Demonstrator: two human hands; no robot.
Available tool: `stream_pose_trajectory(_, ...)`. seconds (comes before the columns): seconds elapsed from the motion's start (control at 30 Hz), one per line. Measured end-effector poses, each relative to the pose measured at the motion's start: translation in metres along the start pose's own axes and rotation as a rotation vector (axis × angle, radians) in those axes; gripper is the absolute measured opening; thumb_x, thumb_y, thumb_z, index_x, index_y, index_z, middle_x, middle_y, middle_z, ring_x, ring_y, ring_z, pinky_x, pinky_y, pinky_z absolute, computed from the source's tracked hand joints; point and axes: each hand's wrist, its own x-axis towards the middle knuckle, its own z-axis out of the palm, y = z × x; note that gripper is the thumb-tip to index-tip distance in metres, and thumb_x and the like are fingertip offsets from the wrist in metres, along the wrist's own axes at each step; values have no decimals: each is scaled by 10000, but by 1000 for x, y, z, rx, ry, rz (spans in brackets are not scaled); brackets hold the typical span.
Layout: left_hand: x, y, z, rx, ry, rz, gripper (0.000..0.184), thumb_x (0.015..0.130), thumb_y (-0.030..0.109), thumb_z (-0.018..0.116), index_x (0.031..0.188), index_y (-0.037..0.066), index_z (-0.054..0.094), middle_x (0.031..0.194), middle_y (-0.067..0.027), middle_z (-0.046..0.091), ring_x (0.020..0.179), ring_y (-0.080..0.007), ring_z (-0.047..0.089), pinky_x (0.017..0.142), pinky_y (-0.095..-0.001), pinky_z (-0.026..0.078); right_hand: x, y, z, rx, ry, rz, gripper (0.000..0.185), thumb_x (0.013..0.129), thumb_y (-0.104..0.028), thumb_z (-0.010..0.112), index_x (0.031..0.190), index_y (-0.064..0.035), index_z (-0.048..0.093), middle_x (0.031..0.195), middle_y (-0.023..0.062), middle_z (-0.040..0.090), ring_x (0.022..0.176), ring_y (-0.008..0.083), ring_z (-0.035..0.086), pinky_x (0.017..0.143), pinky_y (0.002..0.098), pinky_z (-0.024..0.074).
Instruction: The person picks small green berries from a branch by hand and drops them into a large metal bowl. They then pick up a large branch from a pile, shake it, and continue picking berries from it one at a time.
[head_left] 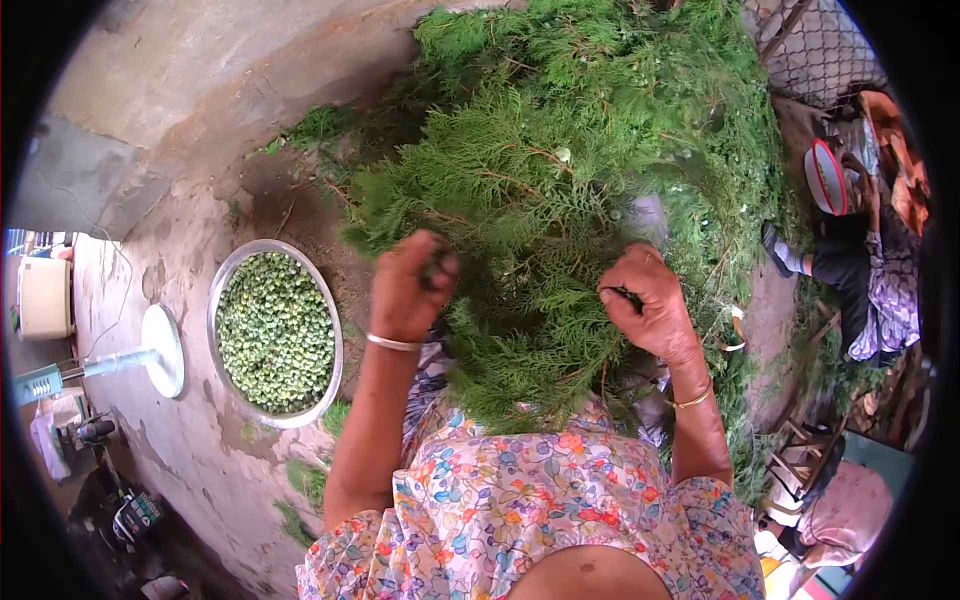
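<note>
Green branches (530,190): heaped centre, far and right.
Left hand (410,290): fingers curled, contents unclear.
Right hand (650,300): fingers curled, contents unclear.
Basin (285,421): left, holding green pieces (275,335).

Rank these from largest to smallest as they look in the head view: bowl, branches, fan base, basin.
1. Branches
2. Basin
3. Fan base and bowl, unranked: they look close in size, and nearness to the camera is unsure.

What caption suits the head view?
Left hand and right hand over feathery green branches, beside a round silver metal basin of small green pieces.
</note>
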Motion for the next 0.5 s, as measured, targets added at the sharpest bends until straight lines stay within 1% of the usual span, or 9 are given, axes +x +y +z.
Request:
stream_pose_trajectory(0.03, 0, 10, -9, -225, -57, -21, 179, 894, 191, 562, 1012, 58, 587, 783, -82, 597, 550, -110, 518, 415, -199, 393, -1, 2, -3, 122, 8, 106, 94, 708, 32, 634, 760, -41, 605, 671, 51, 565, 673, 225, 547, 779, 346, 435)
stream_pose_trajectory(0.1, -6, 14, -12, -146, -45, 22, 167, 887, 183, 571, 996, 59, 588, 802, -93, 607, 561, -117, 530, 416, -200, 402, -2, 3, -8, 336, 34, 267, 62, 745, 15, 621, 773, -20, 578, 689, 41, 547, 677, 181, 524, 741, 319, 420)
stream_pose_trajectory(0.2, -23, 15, 12, -43, -59, 83, 150, 858, 166, 602, 957, 54, 592, 837, -125, 631, 586, -135, 563, 419, -200, 422, 4, 4, -12, 355, 15, 220, 51, 773, -6, 599, 772, -12, 549, 699, 45, 526, 664, 186, 500, 744, 311, 419)
stream_pose_trajectory(0.27, -29, 3, 19, 0, -207, 22, 151, 853, 164, 605, 947, 45, 604, 838, -136, 644, 594, -133, 575, 419, -200, 424, 3, 2, -9, 377, 22, 234, 82, 803, -35, 597, 754, -21, 532, 683, 35, 504, 660, 183, 484, 795, 337, 422)
stream_pose_trajectory(0.33, -34, -8, 30, 44, -230, -9, 124, 842, 134, 605, 921, 39, 617, 811, -125, 647, 587, -114, 566, 418, -194, 410, 0, 4, -4, 348, 51, 142, 116, 818, -56, 609, 731, -33, 535, 648, 24, 491, 642, 180, 477, 853, 376, 418)
stream_pose_trajectory(0.4, -38, -19, 37, 517, -91, -45, 151, 817, 98, 624, 947, 23, 637, 809, -116, 645, 593, -77, 550, 421, -177, 382, -1, 5, 1, 304, 73, 118, 180, 818, -82, 634, 689, -46, 514, 604, 13, 459, 601, 188, 459, 895, 411, 407)
stream_pose_trajectory(0.43, -41, -22, 43, 625, -75, -24, 220, 785, 69, 640, 986, -21, 647, 769, -66, 635, 603, -92, 554, 467, -225, 418, -2, 7, 2, 258, 65, 110, 191, 805, -71, 640, 675, -50, 502, 593, 12, 448, 586, 195, 455, 904, 408, 405)
stream_pose_trajectory(0.47, -39, -32, 40, 622, -75, -25, 220, 785, 69, 640, 986, -21, 647, 769, -66, 635, 603, -92, 554, 467, -225, 418, -2, 7, 3, 212, 57, 98, 203, 791, -60, 647, 660, -53, 491, 582, 10, 437, 570, 203, 451, 914, 405, 402)
stream_pose_trajectory(0.5, -35, -45, 32, 762, -271, 154, 257, 776, 75, 647, 1007, -38, 641, 750, -49, 634, 616, -115, 566, 510, -261, 445, -2, 7, 3, 212, 55, 97, 203, 791, -60, 647, 660, -53, 491, 582, 10, 437, 570, 203, 451, 914, 405, 402)
